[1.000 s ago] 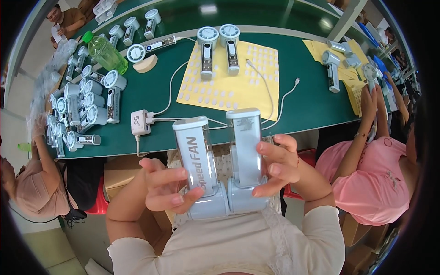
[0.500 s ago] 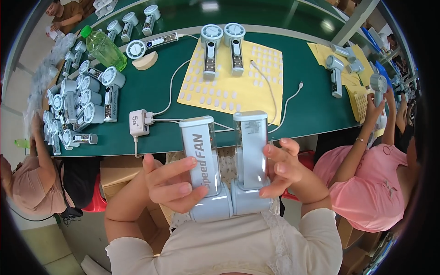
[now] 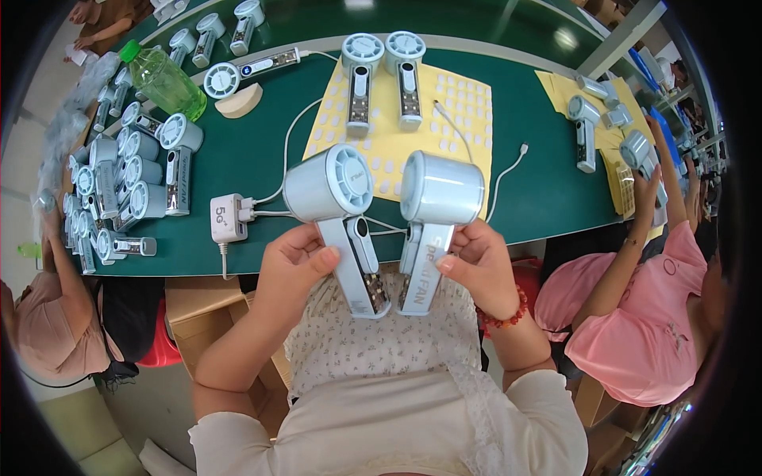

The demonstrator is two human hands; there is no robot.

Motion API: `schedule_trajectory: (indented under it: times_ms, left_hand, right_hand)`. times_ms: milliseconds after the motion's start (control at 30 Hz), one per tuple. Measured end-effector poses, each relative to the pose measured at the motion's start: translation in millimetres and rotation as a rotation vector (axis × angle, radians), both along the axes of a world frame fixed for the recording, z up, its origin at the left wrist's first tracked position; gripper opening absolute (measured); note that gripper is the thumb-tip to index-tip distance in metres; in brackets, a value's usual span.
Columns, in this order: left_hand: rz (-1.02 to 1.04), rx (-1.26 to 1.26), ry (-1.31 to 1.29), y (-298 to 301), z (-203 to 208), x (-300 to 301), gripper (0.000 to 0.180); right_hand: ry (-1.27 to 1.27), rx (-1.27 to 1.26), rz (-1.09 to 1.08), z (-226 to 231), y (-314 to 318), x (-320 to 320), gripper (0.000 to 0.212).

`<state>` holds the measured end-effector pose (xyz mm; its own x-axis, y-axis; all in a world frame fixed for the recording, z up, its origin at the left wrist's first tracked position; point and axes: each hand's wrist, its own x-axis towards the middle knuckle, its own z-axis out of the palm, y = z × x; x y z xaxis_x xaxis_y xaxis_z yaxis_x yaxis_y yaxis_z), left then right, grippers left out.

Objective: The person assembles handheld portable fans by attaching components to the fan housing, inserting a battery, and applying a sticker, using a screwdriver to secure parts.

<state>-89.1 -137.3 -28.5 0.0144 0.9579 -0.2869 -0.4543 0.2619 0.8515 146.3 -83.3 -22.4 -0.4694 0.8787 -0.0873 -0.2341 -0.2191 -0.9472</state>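
Two light blue handheld fans are up in front of my body, heads uppermost. My left hand (image 3: 300,266) grips the handle of the left fan (image 3: 328,184), whose round grille faces partly right. In my right hand (image 3: 481,266) is the right fan (image 3: 444,186), turned so its grille points left and its lettered handle side shows. The lower ends of the two handles lean toward each other. Beyond them, two more fans (image 3: 362,75) lie side by side on a yellow sheet (image 3: 341,131) dotted with small pale stickers.
A white charger block (image 3: 228,218) with cables sits on the green table (image 3: 262,174). Many fans (image 3: 135,178) crowd the left side, near a green bottle (image 3: 167,83). One fan (image 3: 254,70) is plugged in beside a beige curved piece (image 3: 238,101). At right, a co-worker's hand (image 3: 647,186) holds a fan.
Both fans have been turned over: their heads were down toward my body and now point up. They moved from below the table edge to partly over the yellow sheet.
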Motion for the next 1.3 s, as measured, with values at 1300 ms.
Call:
schedule_trajectory:
  times_ms: [1300]
  left_hand:
    - [0.051,0.402,0.700,73.9,34.0,61.5,0.034]
  right_hand:
    - [0.051,0.117,-0.191,42.4,36.9,52.7,0.063]
